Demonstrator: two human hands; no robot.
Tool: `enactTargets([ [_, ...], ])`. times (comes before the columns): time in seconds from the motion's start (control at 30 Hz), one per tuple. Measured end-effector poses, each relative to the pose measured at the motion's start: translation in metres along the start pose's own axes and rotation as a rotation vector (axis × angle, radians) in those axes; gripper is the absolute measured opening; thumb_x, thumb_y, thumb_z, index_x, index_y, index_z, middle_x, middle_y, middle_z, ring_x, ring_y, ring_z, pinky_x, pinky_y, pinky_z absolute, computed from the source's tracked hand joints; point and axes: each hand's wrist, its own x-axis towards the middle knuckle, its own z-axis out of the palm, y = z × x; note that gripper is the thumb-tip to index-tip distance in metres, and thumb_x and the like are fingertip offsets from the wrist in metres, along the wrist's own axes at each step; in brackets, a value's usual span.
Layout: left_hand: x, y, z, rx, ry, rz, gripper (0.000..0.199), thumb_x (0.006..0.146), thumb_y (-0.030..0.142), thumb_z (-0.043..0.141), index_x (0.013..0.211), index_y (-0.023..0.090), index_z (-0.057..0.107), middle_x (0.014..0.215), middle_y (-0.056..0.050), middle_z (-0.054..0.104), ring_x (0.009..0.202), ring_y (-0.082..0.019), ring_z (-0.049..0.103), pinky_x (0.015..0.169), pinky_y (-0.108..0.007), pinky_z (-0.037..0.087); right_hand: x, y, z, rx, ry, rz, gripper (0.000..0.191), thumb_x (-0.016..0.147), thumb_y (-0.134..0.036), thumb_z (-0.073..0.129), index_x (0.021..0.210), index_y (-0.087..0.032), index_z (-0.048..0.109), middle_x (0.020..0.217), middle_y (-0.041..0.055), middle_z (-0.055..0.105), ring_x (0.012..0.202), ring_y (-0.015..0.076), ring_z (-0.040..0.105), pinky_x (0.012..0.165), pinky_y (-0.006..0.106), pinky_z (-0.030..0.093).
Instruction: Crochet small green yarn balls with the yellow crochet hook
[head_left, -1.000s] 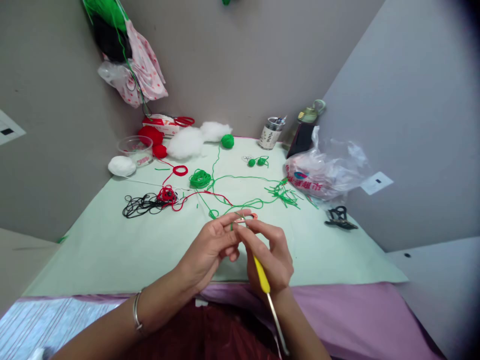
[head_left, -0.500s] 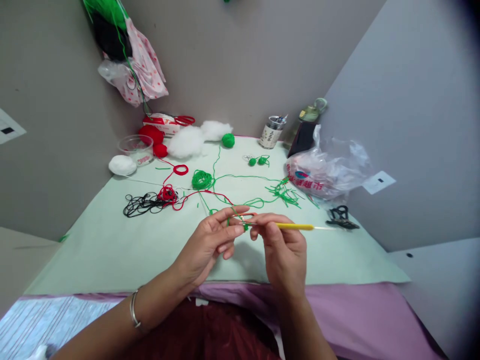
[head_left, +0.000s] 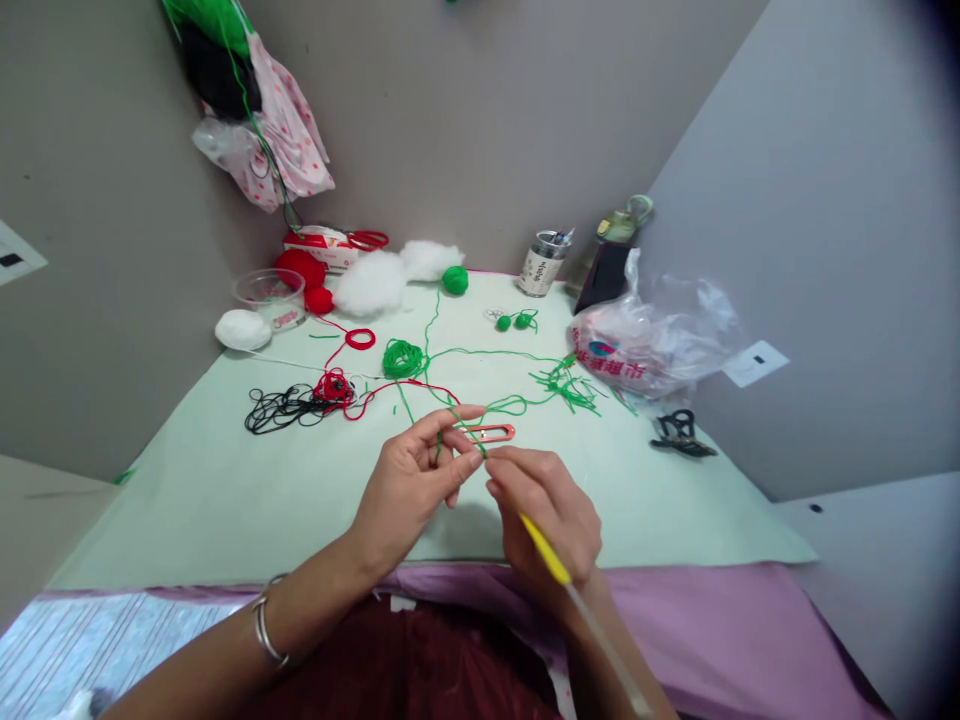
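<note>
My left hand [head_left: 409, 485] pinches green yarn [head_left: 471, 436] between thumb and fingertips, and the strand runs over its raised forefinger toward the table. Close against it, my right hand [head_left: 553, 510] has thumb and forefinger together at the same small bit of yarn. A crochet hook with a yellow handle [head_left: 546, 550] is tucked in my right hand, its pale rear shaft slanting down over the wrist. The hook's front end is hidden by the fingers. Just beyond the fingertips lies a slim orange-framed tool [head_left: 504, 433], partly covered by my left hand.
A coil of green yarn [head_left: 403, 359], tangled black yarn [head_left: 281, 410] and a red yarn ring [head_left: 361, 339] lie on the pale green tabletop. White stuffing [head_left: 371, 284] sits behind. To the right are green scraps [head_left: 570, 388], a plastic bag [head_left: 645, 335] and a black claw clip [head_left: 682, 437].
The crochet hook has swung from level, pointing at the yarn, to slanting back toward me in my right hand. My right fingers now pinch at the yarn, and the orange-framed tool shows more.
</note>
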Motion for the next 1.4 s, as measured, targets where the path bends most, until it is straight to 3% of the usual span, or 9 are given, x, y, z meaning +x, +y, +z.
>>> enactTargets([
  [0.13, 0.001, -0.001, 0.002, -0.266, -0.100, -0.190, 0.045, 0.081, 0.031, 0.087, 0.123, 0.020, 0.076, 0.067, 0.007, 0.051, 0.047, -0.002, 0.033, 0.047, -0.016, 0.037, -0.004, -0.002, 0.005, -0.051, 0.054, 0.036, 0.039, 0.094, -0.001, 0.061, 0.122, -0.025, 0.073, 0.112, 0.0093, 0.074, 0.103, 0.0215, 0.073, 0.083, 0.034, 0.062],
  [0.23, 0.002, 0.002, 0.001, -0.327, -0.144, -0.270, 0.035, 0.082, 0.027, 0.086, 0.115, 0.017, 0.079, 0.065, 0.008, 0.048, 0.047, 0.000, 0.022, 0.046, -0.014, 0.035, 0.000, -0.003, 0.001, 0.228, 0.133, 0.306, 0.028, 0.098, -0.007, 0.058, 0.112, -0.025, 0.074, 0.100, 0.0054, 0.074, 0.092, 0.0191, 0.072, 0.078, 0.034, 0.060],
  [0.33, 0.002, 0.003, 0.002, -0.262, -0.090, -0.176, 0.033, 0.080, 0.024, 0.087, 0.112, 0.019, 0.081, 0.074, 0.005, 0.054, 0.050, -0.002, 0.032, 0.045, -0.014, 0.037, 0.005, -0.004, 0.001, 0.531, 0.202, 0.552, 0.024, 0.104, -0.015, 0.052, 0.101, -0.025, 0.073, 0.086, 0.0020, 0.071, 0.074, 0.0164, 0.067, 0.071, 0.034, 0.058],
  [0.47, 0.000, -0.001, 0.007, -0.215, -0.056, -0.117, 0.048, 0.078, 0.028, 0.089, 0.124, 0.022, 0.077, 0.081, 0.002, 0.059, 0.056, -0.005, 0.043, 0.047, -0.017, 0.041, 0.003, -0.006, 0.010, 0.316, 0.169, 0.424, 0.023, 0.098, -0.014, 0.062, 0.106, -0.029, 0.078, 0.098, 0.0046, 0.074, 0.086, 0.0197, 0.072, 0.076, 0.036, 0.060],
  [0.57, 0.001, -0.002, 0.007, -0.315, -0.116, -0.228, 0.046, 0.080, 0.027, 0.087, 0.124, 0.018, 0.078, 0.068, 0.006, 0.050, 0.048, -0.002, 0.029, 0.046, -0.015, 0.038, -0.001, -0.006, 0.013, 0.149, 0.185, 0.293, 0.031, 0.094, -0.009, 0.068, 0.111, -0.032, 0.079, 0.106, 0.0059, 0.075, 0.093, 0.0207, 0.072, 0.079, 0.036, 0.060],
  [0.77, 0.002, 0.005, 0.001, -0.401, -0.120, -0.219, 0.024, 0.082, 0.016, 0.083, 0.106, 0.018, 0.084, 0.072, 0.005, 0.053, 0.046, 0.001, 0.022, 0.043, -0.011, 0.034, 0.007, -0.002, 0.003, 0.572, 0.295, 0.602, 0.020, 0.102, -0.019, 0.058, 0.098, -0.026, 0.076, 0.083, 0.0014, 0.071, 0.073, 0.0168, 0.065, 0.071, 0.034, 0.055],
  [1.07, -0.001, 0.009, 0.003, -0.257, -0.177, -0.167, 0.029, 0.083, 0.025, 0.083, 0.112, 0.023, 0.083, 0.083, 0.003, 0.058, 0.047, 0.000, 0.031, 0.048, -0.016, 0.044, 0.009, 0.001, -0.001, 0.811, 0.162, 0.689, 0.020, 0.104, -0.026, 0.056, 0.097, -0.024, 0.074, 0.091, 0.0038, 0.076, 0.072, 0.0160, 0.067, 0.068, 0.032, 0.058],
  [1.2, 0.001, 0.009, -0.002, -0.167, -0.153, -0.126, 0.030, 0.083, 0.028, 0.084, 0.113, 0.023, 0.082, 0.083, 0.003, 0.057, 0.051, -0.002, 0.040, 0.050, -0.018, 0.045, 0.009, -0.001, -0.009, 0.642, 0.127, 0.573, 0.022, 0.105, -0.019, 0.050, 0.100, -0.023, 0.071, 0.092, 0.0044, 0.076, 0.077, 0.0169, 0.070, 0.072, 0.033, 0.059],
  [1.4, 0.000, 0.002, -0.001, -0.109, -0.048, -0.062, 0.043, 0.082, 0.027, 0.086, 0.123, 0.022, 0.076, 0.079, 0.003, 0.063, 0.053, -0.006, 0.055, 0.052, -0.020, 0.043, -0.002, -0.003, -0.001, 0.098, 0.009, 0.083, 0.032, 0.098, -0.009, 0.059, 0.124, -0.024, 0.069, 0.104, 0.0102, 0.077, 0.096, 0.0230, 0.073, 0.077, 0.037, 0.061],
])
